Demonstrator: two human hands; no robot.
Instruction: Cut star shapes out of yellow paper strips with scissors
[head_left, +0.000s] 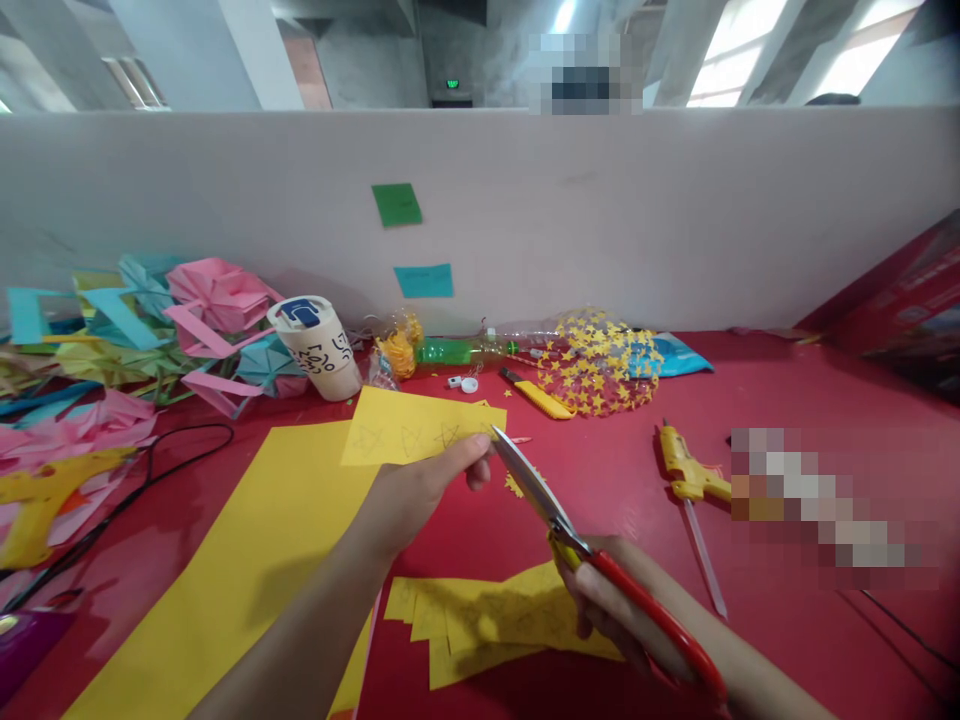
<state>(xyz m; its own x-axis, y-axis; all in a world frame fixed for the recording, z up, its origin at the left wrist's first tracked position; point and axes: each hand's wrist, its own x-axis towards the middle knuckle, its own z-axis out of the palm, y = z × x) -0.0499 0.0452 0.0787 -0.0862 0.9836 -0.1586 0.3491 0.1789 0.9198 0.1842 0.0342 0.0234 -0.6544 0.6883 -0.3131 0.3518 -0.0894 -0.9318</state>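
Between the thumb and fingers of my left hand (424, 490) is a yellow paper strip (416, 415) with stars drawn on it in thin lines. My right hand (611, 590) grips red-handled scissors (536, 490), their blade tips touching or very near the strip's right end, by my left thumb. The blades look nearly closed; I cannot tell if paper lies between them. Below, a fanned pile of yellow strips (480, 625) lies on the red table (450, 535). A few cut yellow stars (517, 483) are partly hidden behind the scissors.
A large yellow sheet (247, 530) lies at left, near folded paper shapes (221, 300) and a paper cup (319, 350). At the back are a plastic bottle (457, 350), a yellow utility knife (544, 397) and a star-covered clear ball (600, 365). Glue guns sit left (45, 500) and right (682, 465).
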